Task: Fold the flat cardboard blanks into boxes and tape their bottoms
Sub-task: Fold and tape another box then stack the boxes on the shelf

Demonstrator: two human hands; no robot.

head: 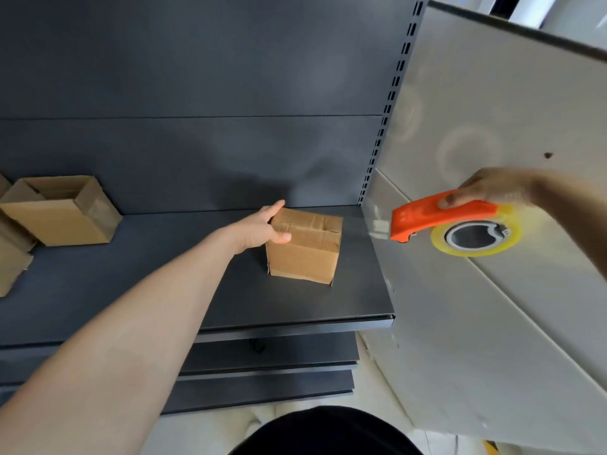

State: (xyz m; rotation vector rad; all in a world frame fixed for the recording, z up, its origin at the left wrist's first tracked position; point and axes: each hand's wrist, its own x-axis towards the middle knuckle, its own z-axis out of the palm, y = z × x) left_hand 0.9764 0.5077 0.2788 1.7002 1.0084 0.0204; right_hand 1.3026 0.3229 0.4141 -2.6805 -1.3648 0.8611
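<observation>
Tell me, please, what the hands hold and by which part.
Left hand grips the box by its top left edge; right hand holds the dispenser by its orange body.

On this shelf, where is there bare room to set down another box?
Widest bare patch: shelf between the open box and the folded box gripped by the left hand. A strip is also free in front of that box, up to the shelf lip. Crowded: far left, where other boxes cluster.

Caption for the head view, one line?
Person's left hand grips box on shelf; right hand holds tape dispenser.
</observation>
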